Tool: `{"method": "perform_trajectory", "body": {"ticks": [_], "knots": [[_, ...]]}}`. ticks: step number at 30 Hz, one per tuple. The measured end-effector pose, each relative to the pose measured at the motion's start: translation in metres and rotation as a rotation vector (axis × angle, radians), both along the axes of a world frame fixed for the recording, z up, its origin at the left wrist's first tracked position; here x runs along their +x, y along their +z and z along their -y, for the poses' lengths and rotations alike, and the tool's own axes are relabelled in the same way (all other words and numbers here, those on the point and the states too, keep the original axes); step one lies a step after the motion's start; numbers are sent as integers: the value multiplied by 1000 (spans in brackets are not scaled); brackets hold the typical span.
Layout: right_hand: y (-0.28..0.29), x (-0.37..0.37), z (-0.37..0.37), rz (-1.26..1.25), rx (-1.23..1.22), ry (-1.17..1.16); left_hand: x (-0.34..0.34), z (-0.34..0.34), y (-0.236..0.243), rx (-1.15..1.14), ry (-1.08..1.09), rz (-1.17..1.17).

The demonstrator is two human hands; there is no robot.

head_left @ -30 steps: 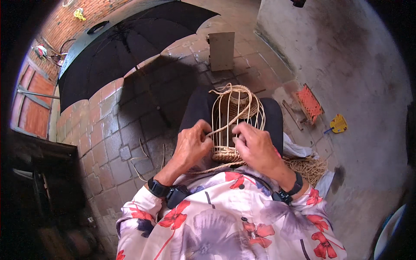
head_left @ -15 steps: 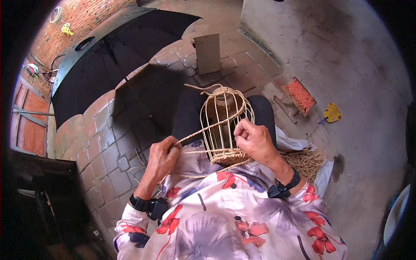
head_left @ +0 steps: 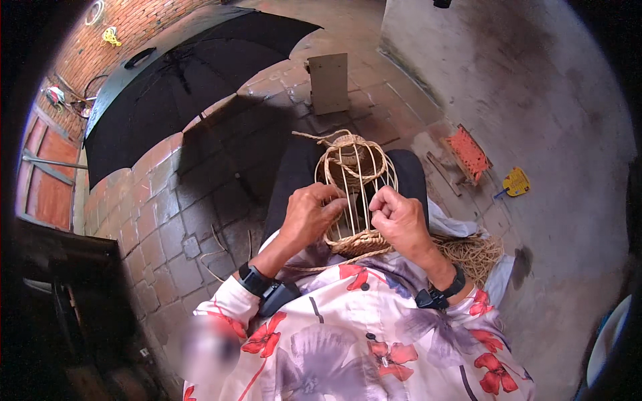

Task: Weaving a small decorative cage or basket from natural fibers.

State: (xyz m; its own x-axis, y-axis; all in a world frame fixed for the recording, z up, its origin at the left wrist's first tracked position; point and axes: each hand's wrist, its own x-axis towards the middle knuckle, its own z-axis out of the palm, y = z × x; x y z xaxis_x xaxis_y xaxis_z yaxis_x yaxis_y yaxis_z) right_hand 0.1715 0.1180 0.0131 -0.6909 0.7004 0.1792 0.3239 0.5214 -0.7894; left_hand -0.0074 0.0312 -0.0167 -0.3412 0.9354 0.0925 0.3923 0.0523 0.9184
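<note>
A half-woven basket (head_left: 359, 244) of pale upright stakes rests across my lap, its braided base toward me and its woven, narrower end (head_left: 348, 155) away. My left hand (head_left: 309, 212) is at the left-hand stakes with thumb and fingers pinched; the straw cord (head_left: 361, 178) seems to be in them, though the fingers cover the grip. My right hand (head_left: 401, 220) is curled closed against the right-hand stakes, and whatever its fingertips hold is hidden. A loose cord tail (head_left: 309, 136) sticks out past the basket's far end.
A heap of straw cord (head_left: 476, 257) lies on white cloth by my right side. Beyond it are a small red-topped stool (head_left: 465, 155) and a yellow fly swatter (head_left: 516, 182). An open black umbrella (head_left: 200, 80) stands ahead left, near an upright board (head_left: 329, 83).
My left hand has moved right and up to the stakes. The cord stretched between it and the basket no longer shows as a long span. My right hand has hardly moved.
</note>
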Motion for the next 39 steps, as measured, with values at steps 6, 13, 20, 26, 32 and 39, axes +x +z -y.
{"method": "perform_trajectory", "body": {"ticks": [6, 13, 20, 26, 32, 39], "knots": [[-14, 8, -2, -126, -153, -124, 12, -20, 29, -32, 41, -480], [-31, 15, -14, -196, -239, -154, 1, 12, 28, -123, 73, -105], [-21, 9, -8, -129, -119, -86, -46, 108, -31, -369, 305, 24], [-25, 7, -15, -100, -89, -82, -46, 93, 1, -117, 196, -274], [-18, 7, -9, -67, -145, -94, -6, 32, 27, 192, -92, -552], [-27, 11, -9, -117, -115, -98, -14, 35, 21, 189, 148, -796]]}}
